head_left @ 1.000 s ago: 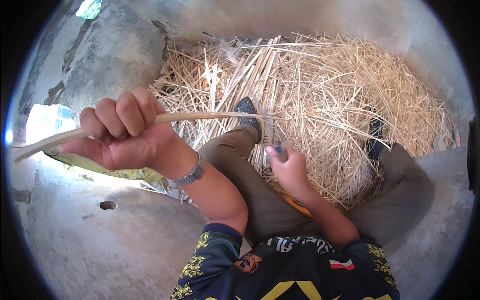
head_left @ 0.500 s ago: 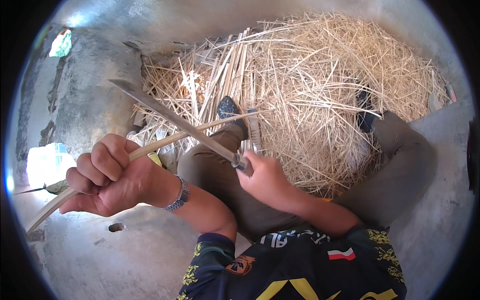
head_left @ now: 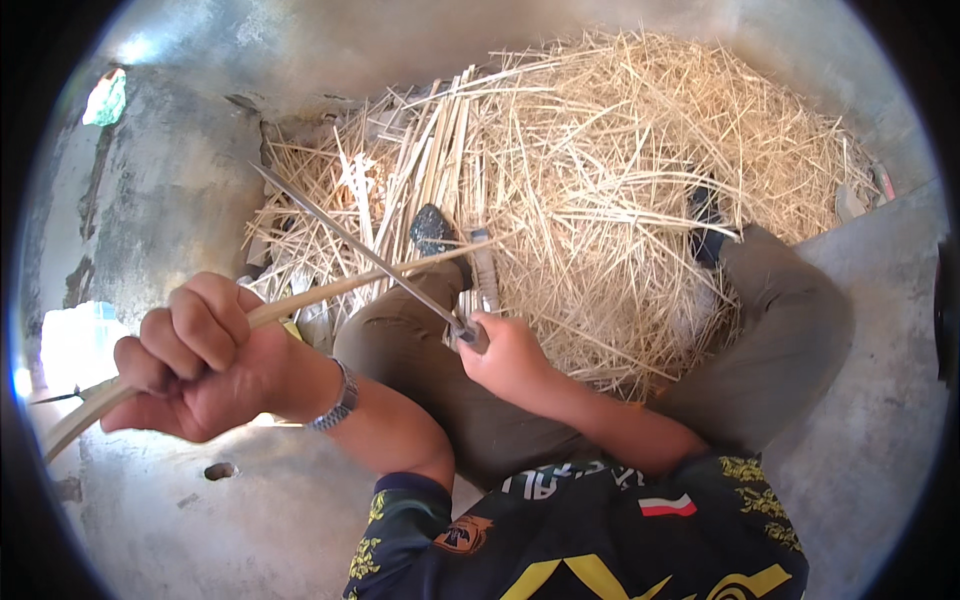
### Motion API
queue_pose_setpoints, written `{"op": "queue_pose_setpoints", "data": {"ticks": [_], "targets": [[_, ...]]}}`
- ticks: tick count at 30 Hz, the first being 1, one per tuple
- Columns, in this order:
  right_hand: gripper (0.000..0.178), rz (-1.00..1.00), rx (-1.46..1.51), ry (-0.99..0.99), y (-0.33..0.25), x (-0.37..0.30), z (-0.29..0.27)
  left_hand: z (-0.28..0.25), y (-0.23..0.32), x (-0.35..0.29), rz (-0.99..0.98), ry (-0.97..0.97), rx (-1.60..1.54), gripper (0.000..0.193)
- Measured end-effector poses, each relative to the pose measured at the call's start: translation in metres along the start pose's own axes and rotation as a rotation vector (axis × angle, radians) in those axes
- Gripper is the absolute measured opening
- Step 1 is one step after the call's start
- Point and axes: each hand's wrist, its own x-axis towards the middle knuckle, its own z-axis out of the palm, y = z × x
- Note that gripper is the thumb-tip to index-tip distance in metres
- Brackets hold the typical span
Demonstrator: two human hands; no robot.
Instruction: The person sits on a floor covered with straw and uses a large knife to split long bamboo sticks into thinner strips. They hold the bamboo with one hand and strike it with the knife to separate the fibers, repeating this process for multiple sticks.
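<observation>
My left hand [head_left: 205, 360] is closed around a long pale bamboo strip [head_left: 340, 286], raised at the left. One end of the strip runs to the lower left past my thumb; its thin end points right, over my leg. In my right hand [head_left: 508, 358] is the handle of a long-bladed knife [head_left: 345, 236]. The blade slants up and to the left and crosses the strip beyond my left hand, its narrow side showing. Whether blade and strip touch at the crossing, I cannot tell.
A wide heap of thin shavings [head_left: 640, 130] covers the floor ahead. Longer split strips [head_left: 445, 150] lie at its left. My bent legs [head_left: 790, 310] frame the near side. Concrete walls [head_left: 170, 160] stand left and behind; the floor at lower left has a small hole [head_left: 220, 471].
The knife's blade has turned from showing its flat side to showing a thin edge. Hands, strip and knife sit slightly farther left in view, as does the whole scene.
</observation>
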Motion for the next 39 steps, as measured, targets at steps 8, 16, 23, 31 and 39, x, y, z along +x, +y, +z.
{"op": "queue_pose_setpoints", "data": {"ticks": [8, 16, 23, 31, 39], "targets": [[0.021, 0.002, -0.065, -0.023, -0.023, -0.004, -0.010, -0.013, 0.010, -0.008, -0.014, 0.044, -0.037, 0.058], [0.023, 0.112, 0.023, -0.020, -0.005, -0.001, 0.001, -0.025, 0.018, -0.006, -0.002, 0.069, -0.002, 0.058], [0.021, 0.262, 0.012, -0.087, 0.030, 0.000, 0.008, -0.031, 0.018, -0.005, -0.070, -0.028, 0.080, 0.057], [0.015, -0.039, -0.027, -0.054, -0.011, -0.013, 0.000, -0.026, 0.024, -0.011, 0.002, -0.023, 0.055, 0.057], [0.015, -0.085, -0.180, -0.042, -0.024, -0.014, -0.002, -0.054, 0.044, -0.011, -0.006, 0.079, 0.078, 0.059]]}}
